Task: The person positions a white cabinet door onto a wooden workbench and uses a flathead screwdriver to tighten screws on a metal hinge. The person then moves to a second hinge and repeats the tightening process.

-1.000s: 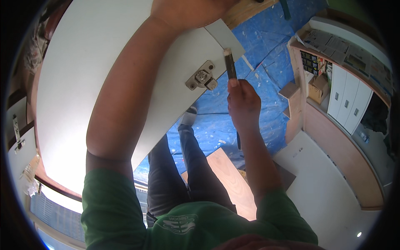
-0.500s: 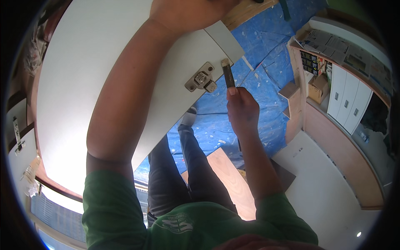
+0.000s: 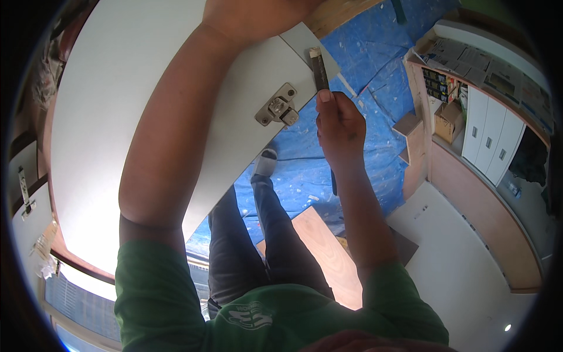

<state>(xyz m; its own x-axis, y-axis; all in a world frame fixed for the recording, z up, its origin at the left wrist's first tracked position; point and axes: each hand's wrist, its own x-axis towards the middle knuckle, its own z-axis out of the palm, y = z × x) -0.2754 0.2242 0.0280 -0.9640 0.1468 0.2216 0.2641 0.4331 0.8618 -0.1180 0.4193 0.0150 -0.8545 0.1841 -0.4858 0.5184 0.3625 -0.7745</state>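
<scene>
Your right hand (image 3: pixel 341 126) is closed firmly around a dark bar (image 3: pixel 319 73), the fingers wrapped about it and the thumb lying along it toward the pale, rough tip. The bar points up and slightly left, and its other end shows below your fist, beside the wrist. In view, the tip overlaps the corner of the large white panel (image 3: pixel 141 76); whether it touches or hovers above is hard to judge from this angle.

Your left hand (image 3: pixel 258 17) is over the upper part of the panel, with the forearm crossing it. The upper edge of the view cuts off the fingers, so you cannot tell how far open they are or what they hold.

A metal hinge (image 3: pixel 277 107) is fixed near the panel's edge, between your left forearm and right hand. Below the panel, a blue sheet (image 3: pixel 381 76) covers the floor, and a wooden board (image 3: pixel 328 246) lies beside your legs (image 3: pixel 234 234).
</scene>
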